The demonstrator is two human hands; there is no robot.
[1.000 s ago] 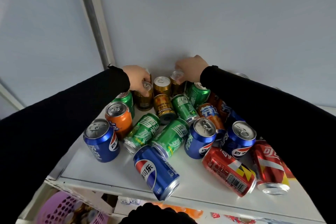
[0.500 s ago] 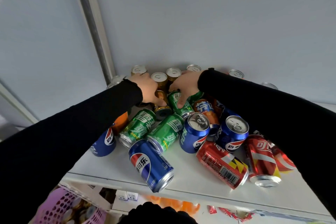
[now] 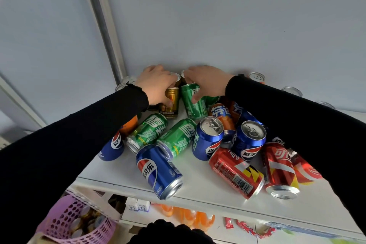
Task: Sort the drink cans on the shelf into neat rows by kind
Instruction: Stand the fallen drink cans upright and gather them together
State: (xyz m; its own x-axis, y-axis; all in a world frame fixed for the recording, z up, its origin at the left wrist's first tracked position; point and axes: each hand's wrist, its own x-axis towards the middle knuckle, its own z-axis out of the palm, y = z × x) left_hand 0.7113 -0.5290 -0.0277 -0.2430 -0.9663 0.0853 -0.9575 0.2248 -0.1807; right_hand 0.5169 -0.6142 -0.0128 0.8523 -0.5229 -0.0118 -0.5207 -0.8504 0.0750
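Both hands work behind the toppled blue can (image 3: 160, 170) on the shelf (image 3: 208, 186), left hand (image 3: 156, 83) fingers curled round a gold can (image 3: 170, 103), right hand (image 3: 206, 83) gripping a green can (image 3: 195, 103); next, each likely needs standing upright among its kind.

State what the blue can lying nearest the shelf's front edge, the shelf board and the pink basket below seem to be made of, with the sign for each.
Blue can: thin metal, probably aluminium; its bare silvery rim shines, the body is glossy printed.
Shelf board: smooth white surface, painted metal or laminate; cannot tell which.
Pink basket: plastic, judging by its moulded grid of holes and matte look.
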